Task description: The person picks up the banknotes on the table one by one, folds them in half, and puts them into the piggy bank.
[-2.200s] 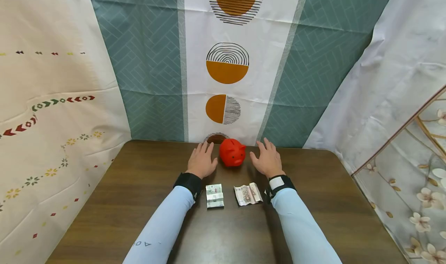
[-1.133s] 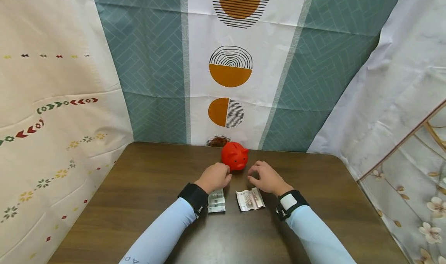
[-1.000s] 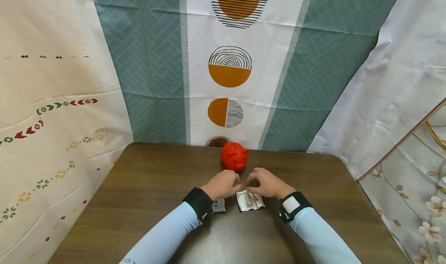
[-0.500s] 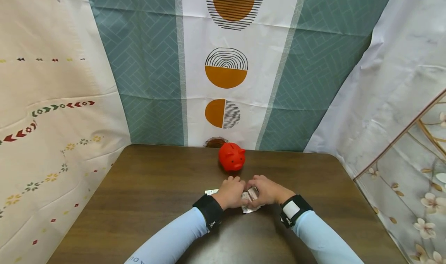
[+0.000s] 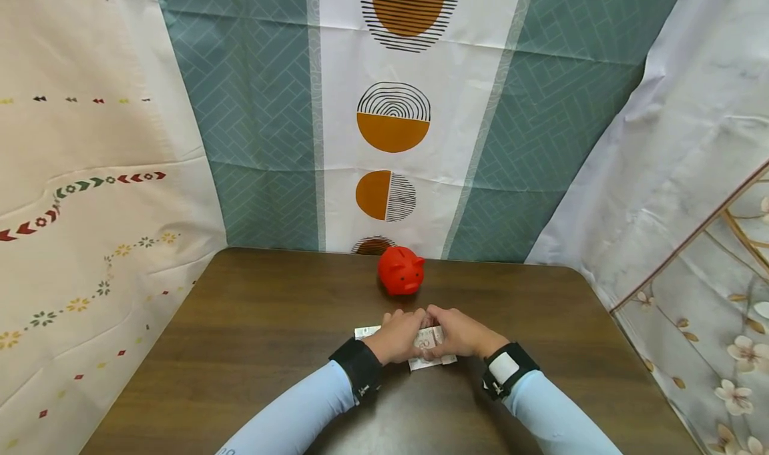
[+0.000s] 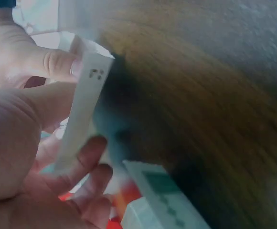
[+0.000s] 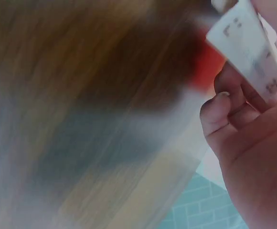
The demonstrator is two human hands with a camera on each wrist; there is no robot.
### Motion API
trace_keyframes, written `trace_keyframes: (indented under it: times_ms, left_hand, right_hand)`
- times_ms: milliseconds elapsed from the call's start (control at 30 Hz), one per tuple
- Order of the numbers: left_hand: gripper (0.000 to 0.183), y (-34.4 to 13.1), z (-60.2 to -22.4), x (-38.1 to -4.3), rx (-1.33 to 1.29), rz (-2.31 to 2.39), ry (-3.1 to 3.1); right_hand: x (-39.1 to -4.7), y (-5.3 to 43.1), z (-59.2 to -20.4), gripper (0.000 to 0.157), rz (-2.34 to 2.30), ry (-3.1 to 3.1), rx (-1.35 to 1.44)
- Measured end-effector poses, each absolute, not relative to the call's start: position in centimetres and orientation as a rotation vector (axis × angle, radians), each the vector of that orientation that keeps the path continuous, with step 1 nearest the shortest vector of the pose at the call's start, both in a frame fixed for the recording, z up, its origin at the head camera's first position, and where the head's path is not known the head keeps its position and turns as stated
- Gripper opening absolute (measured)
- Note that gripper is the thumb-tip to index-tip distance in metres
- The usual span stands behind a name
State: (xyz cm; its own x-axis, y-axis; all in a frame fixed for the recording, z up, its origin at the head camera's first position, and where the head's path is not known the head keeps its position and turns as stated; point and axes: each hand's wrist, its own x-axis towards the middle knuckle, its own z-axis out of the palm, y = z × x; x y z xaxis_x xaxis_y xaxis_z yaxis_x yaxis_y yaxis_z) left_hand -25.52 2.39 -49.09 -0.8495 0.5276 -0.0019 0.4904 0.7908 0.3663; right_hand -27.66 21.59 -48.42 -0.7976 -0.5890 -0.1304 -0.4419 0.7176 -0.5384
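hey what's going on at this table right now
A person has both hands on a folded banknote in the middle of a brown table. The left hand and right hand pinch it between them. A second folded note lies beside the left hand, and a red piggy bank stands just beyond, untouched.

On the table (image 5: 240,348) the piggy bank (image 5: 400,269) stands at the far edge, near the middle, just before the hanging cloth backdrop (image 5: 396,108). Nearer the person, before the piggy bank and apart from it, the left hand (image 5: 398,335) and the right hand (image 5: 461,333) meet side by side, with a folded banknote (image 5: 426,340) between them, held by both. A second folded banknote (image 5: 365,331) lies on the table just left of the left hand, partly hidden behind it. Cloth hangings close in the table on the left (image 5: 90,208) and the right (image 5: 673,175).
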Motion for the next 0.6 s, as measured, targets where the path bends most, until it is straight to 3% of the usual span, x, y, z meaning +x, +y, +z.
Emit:
trace_keyframes:
  times_ms: [333, 600]
  left_hand:
    - [0.032, -0.9, -47.7, -25.1, 0.860, 1.212, 2.699]
    - [0.026, -4.2, -46.9, -24.0, 0.676, 1.738, 2.532]
  right_hand:
    - [-26.3, 21.0, -46.8, 0.024, -1.060, 2.678, -0.826]
    - [-25.0, 20.5, -45.1, 0.025, -1.316, 2.668, -0.697]
